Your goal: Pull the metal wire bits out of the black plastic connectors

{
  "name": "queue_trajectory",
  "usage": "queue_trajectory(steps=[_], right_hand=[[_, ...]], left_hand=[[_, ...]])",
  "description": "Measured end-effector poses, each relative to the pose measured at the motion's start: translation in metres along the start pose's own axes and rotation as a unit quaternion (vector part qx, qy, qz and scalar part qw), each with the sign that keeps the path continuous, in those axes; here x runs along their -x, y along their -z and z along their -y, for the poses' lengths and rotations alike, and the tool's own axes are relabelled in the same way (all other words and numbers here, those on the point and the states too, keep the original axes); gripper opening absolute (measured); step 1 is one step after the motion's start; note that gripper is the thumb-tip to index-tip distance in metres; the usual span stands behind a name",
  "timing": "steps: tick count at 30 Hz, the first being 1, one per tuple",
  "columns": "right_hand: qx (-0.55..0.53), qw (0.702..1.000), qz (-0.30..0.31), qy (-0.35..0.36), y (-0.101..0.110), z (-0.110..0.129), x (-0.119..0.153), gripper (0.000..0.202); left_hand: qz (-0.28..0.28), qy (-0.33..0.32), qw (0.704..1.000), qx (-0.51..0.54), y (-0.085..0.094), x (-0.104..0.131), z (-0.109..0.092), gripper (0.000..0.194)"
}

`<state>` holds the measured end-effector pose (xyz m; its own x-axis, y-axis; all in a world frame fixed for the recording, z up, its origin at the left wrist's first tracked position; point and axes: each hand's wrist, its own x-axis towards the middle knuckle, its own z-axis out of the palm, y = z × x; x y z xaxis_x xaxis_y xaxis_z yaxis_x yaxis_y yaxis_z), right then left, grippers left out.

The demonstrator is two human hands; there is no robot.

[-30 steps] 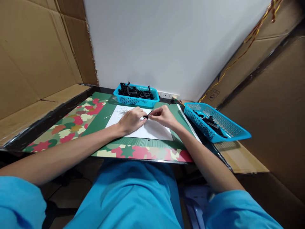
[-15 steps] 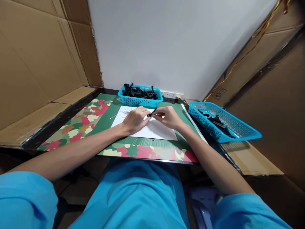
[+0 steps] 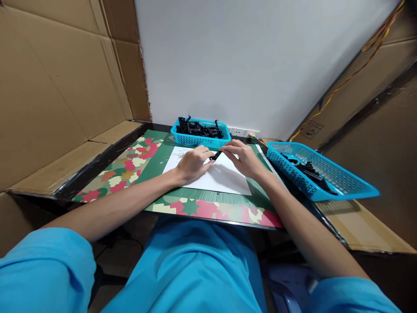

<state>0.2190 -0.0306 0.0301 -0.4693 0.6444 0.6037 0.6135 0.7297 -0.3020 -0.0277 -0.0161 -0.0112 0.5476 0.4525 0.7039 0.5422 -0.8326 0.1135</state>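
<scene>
Pinching one end of a small black part (image 3: pixel 215 155), the left hand (image 3: pixel 194 164) in the head view seems to keep it steady. The right hand (image 3: pixel 240 158) has its fingertips at the other end; I cannot tell if they grip it. The part is thin and tilted, over white paper (image 3: pixel 224 181), which may help tiny bits (image 3: pixel 181 154) show. Blue baskets (image 3: pixel 198 141) sit by the desk's (image 3: pixel 100 164) back and right edges, perhaps for easy reach.

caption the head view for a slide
Left hand holding a small black part over white paper, right hand at its other end.
</scene>
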Motion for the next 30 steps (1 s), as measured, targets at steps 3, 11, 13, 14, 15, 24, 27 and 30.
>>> queue_trajectory(steps=[3,11,13,14,15,24,27,30], right_hand=[[-0.006,0.998,-0.041,-0.036,0.002,0.002,0.0,0.029],[-0.223,0.954,-0.084,-0.184,-0.018,0.016,-0.005,0.033],[-0.24,0.948,-0.064,-0.2,-0.025,0.016,-0.005,0.036],[-0.244,0.947,-0.057,-0.203,-0.027,0.016,-0.004,0.037],[-0.245,0.946,-0.053,-0.204,-0.028,0.015,-0.004,0.037],[-0.206,0.958,-0.052,-0.192,-0.034,0.007,-0.001,0.032],[-0.194,0.962,-0.048,-0.186,-0.034,0.007,0.0,0.03],[-0.181,0.965,-0.051,-0.181,-0.033,0.009,-0.001,0.031]], left_hand=[[0.035,0.01,0.998,0.058,-0.002,0.0,-0.003,0.017],[0.062,0.03,0.992,0.104,-0.006,0.001,-0.004,0.012],[0.069,0.028,0.991,0.109,-0.006,0.001,-0.004,0.014],[0.073,0.028,0.991,0.112,-0.006,0.001,-0.004,0.015],[0.076,0.028,0.99,0.116,-0.006,0.001,-0.004,0.016],[0.085,0.022,0.989,0.122,-0.003,0.001,-0.007,0.023],[0.087,0.017,0.987,0.131,-0.003,0.001,-0.007,0.022],[0.085,0.022,0.986,0.142,-0.005,0.002,-0.007,0.022]])
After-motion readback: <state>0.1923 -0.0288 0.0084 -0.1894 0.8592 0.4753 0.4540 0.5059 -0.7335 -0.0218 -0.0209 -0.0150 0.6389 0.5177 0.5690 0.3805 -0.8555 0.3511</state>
